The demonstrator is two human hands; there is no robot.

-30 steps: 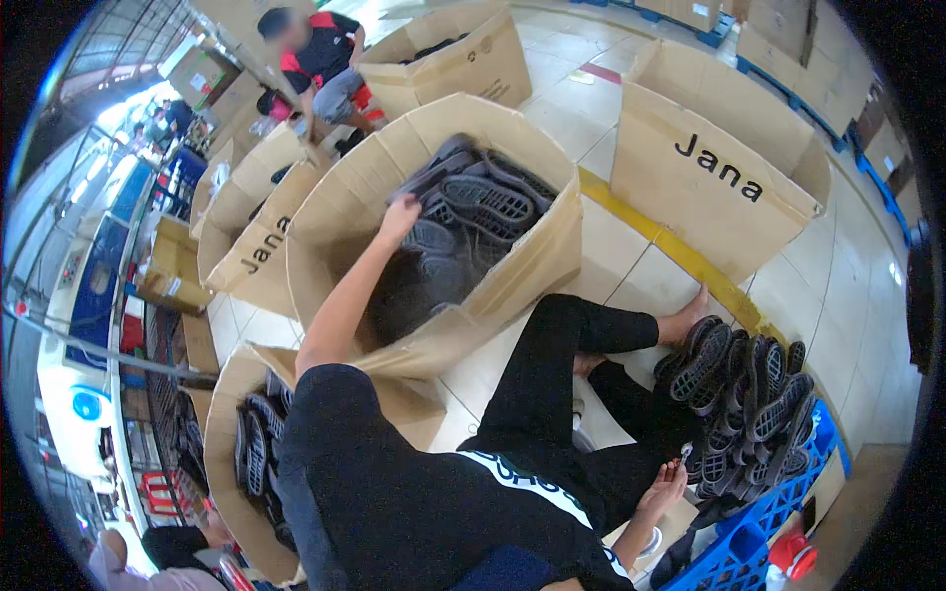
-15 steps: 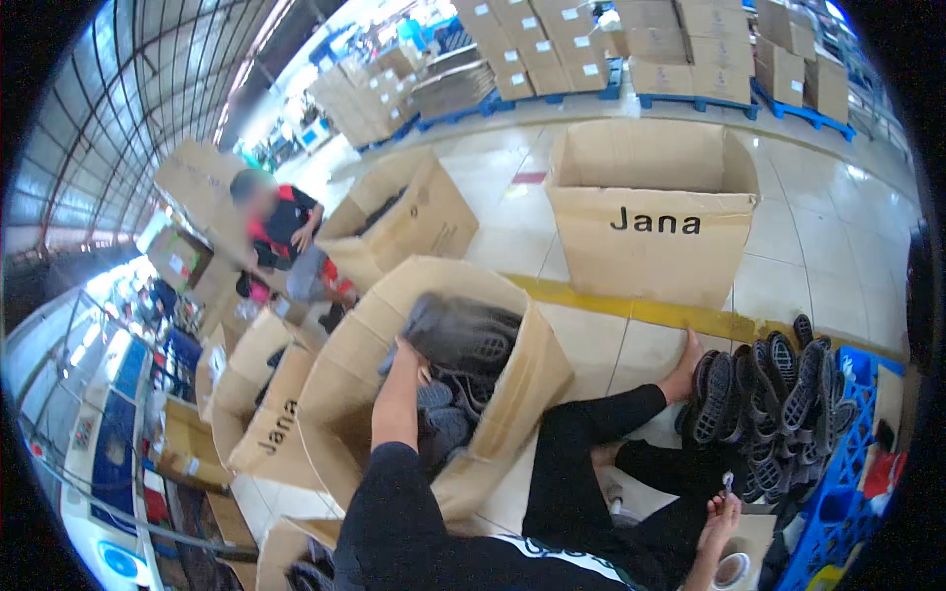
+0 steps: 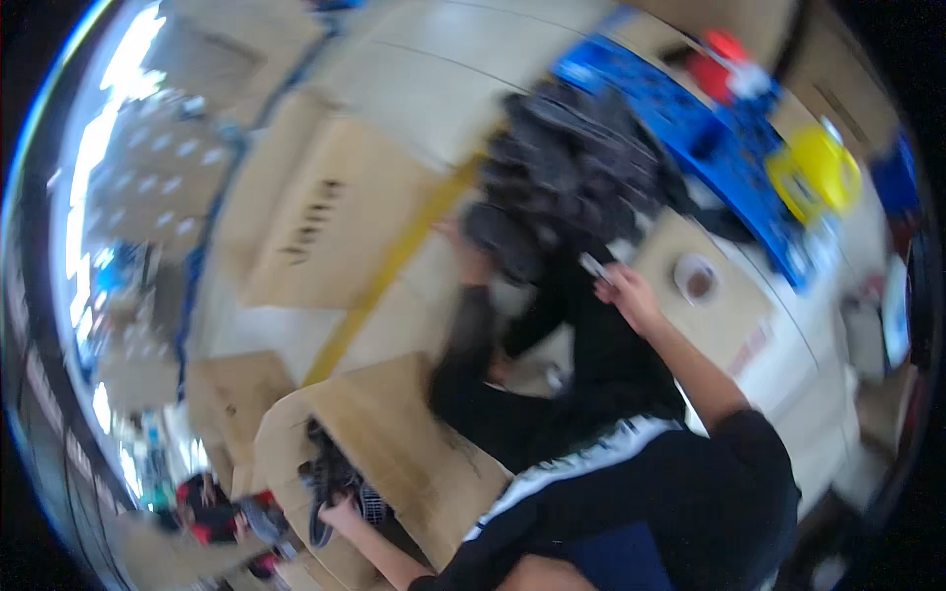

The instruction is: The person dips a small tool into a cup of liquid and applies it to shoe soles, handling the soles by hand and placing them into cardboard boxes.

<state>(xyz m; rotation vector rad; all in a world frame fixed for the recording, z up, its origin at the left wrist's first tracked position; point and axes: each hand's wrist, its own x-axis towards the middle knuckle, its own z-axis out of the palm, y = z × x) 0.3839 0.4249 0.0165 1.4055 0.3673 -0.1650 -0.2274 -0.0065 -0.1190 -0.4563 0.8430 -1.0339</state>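
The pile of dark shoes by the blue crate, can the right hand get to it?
Probably yes. The right hand, holding a small object, is raised just below the pile of dark shoes, and nothing seems to lie between them, though the picture is blurred.

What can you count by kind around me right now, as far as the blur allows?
Cardboard boxes, near enough to tell: 3
Heaps of dark soles: 2
Blue crate: 1
Yellow object: 1
Red object: 1
Small light item in the right hand: 1
Total: 9
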